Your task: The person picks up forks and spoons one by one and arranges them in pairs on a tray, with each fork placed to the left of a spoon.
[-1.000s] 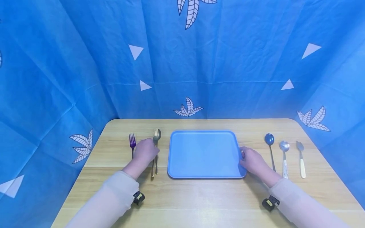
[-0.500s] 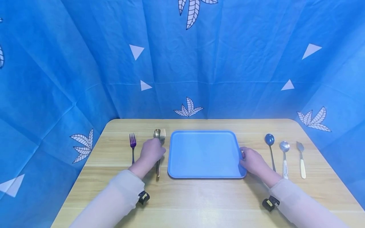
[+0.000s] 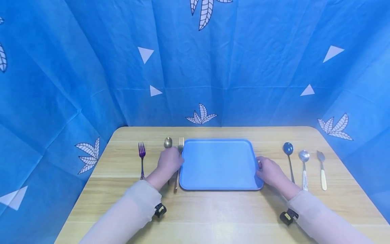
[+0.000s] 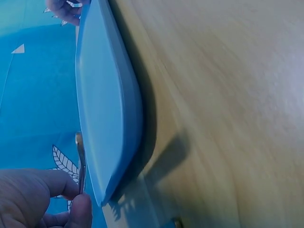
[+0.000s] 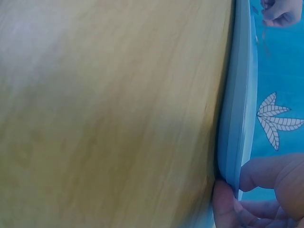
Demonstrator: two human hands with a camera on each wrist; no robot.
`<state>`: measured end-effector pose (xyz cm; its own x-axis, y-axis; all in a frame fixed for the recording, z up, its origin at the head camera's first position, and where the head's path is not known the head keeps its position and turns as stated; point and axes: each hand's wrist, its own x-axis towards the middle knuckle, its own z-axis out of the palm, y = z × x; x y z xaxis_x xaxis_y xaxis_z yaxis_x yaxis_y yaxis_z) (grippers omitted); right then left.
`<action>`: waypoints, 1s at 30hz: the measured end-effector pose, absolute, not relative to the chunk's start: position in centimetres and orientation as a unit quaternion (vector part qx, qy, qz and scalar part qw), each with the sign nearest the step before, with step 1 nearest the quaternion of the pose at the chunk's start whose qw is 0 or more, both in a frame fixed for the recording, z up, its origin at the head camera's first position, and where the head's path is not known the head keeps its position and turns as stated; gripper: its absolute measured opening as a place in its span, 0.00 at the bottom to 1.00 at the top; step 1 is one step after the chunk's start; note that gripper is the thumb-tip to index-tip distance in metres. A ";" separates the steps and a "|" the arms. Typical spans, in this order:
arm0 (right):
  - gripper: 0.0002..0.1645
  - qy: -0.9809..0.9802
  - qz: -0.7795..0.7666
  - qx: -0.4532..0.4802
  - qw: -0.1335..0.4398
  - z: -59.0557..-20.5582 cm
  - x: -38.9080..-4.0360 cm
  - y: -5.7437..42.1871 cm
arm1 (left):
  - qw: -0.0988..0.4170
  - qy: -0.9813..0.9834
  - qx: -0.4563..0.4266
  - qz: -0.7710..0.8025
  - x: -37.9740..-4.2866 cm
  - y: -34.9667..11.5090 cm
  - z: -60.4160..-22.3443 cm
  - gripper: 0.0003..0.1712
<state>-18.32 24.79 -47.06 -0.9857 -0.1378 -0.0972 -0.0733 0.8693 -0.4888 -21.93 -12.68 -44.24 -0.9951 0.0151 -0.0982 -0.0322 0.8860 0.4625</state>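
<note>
My left hand [image 3: 169, 161] pinches a gold fork [image 3: 181, 144] between thumb and fingers, tines pointing away, right at the left rim of the blue tray [image 3: 218, 164]. In the left wrist view the fork's handle [image 4: 81, 166] stands between the fingertips beside the tray. A gold spoon [image 3: 168, 142] lies just left of the fork, its handle partly hidden under the left hand. With thumb below and a finger on top, my right hand [image 3: 269, 171] grips the right rim of the tray, as the right wrist view shows.
A purple fork [image 3: 142, 152] lies at the left of the wooden table [image 3: 219, 217]. On the right are a dark spoon [image 3: 288, 149], a silver spoon [image 3: 304, 156] and a small cream-handled utensil [image 3: 323, 179]. Blue cloth [image 3: 256, 67] hangs behind and at both sides.
My left hand has carried the gold fork rightward, from over the gold spoon to the tray's left rim, uncovering the spoon's bowl. The right hand and the tray have stayed put.
</note>
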 end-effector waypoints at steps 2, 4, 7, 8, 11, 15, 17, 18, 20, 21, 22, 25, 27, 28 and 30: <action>0.35 0.964 -0.252 -0.053 0.066 -47.0 -18.3 24.8 | 0.054 0.969 -0.006 0.241 -21.9 -12.4 -44.3 0.13; 0.35 0.964 -0.253 -0.052 0.068 -47.0 -18.3 24.8 | 0.057 0.968 -0.008 0.243 -21.9 -12.2 -44.3 0.11; 0.35 0.964 -0.253 -0.050 0.069 -47.0 -18.4 24.8 | 0.056 0.967 -0.011 0.248 -21.9 -11.9 -44.5 0.10; 0.35 0.964 -0.252 -0.050 0.069 -47.0 -18.4 24.8 | 0.053 0.967 -0.010 0.248 -21.9 -11.8 -44.5 0.10; 0.35 0.964 -0.250 -0.050 0.069 -47.0 -18.4 24.8 | 0.046 0.969 -0.007 0.244 -21.9 -11.7 -44.6 0.12; 0.35 0.964 -0.250 -0.053 0.067 -46.9 -18.3 24.7 | 0.044 0.970 -0.002 0.241 -22.1 -11.5 -44.8 0.13; 0.35 0.964 -0.250 -0.053 0.067 -46.9 -18.3 24.7 | 0.043 0.971 0.004 0.236 -22.2 -11.4 -44.9 0.14; 0.35 0.964 -0.251 -0.053 0.067 -47.0 -18.3 24.7 | 0.043 0.971 0.006 0.234 -22.3 -11.4 -45.0 0.14; 0.36 0.964 -0.252 -0.052 0.068 -47.0 -18.3 24.7 | 0.040 0.973 0.014 0.228 -22.3 -11.3 -45.0 0.15; 0.36 0.964 -0.252 -0.051 0.069 -47.1 -18.3 24.7 | 0.038 0.973 0.016 0.225 -22.3 -11.3 -45.1 0.16; 0.36 0.964 -0.253 -0.050 0.070 -47.1 -18.3 24.7 | 0.037 0.974 0.018 0.225 -22.3 -11.2 -45.1 0.16; 0.36 0.964 -0.253 -0.049 0.072 -47.1 -18.3 24.7 | 0.037 0.973 0.015 0.226 -22.3 -11.1 -45.1 0.16; 0.36 0.964 -0.253 -0.047 0.072 -47.1 -18.3 24.7 | 0.040 0.972 0.011 0.231 -22.3 -10.9 -45.1 0.15; 0.36 0.964 -0.252 -0.047 0.072 -47.1 -18.3 24.7 | 0.041 0.972 0.010 0.233 -22.3 -10.9 -45.1 0.15; 0.36 0.964 -0.252 -0.047 0.073 -47.1 -18.3 24.7 | 0.046 0.970 0.008 0.238 -22.4 -10.7 -45.2 0.14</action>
<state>-18.29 24.68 -47.06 -0.9850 -0.1273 -0.1161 -0.0542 0.8685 -0.4927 -22.37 -10.73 -45.20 -0.9956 0.0384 -0.0854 -0.0055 0.8864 0.4630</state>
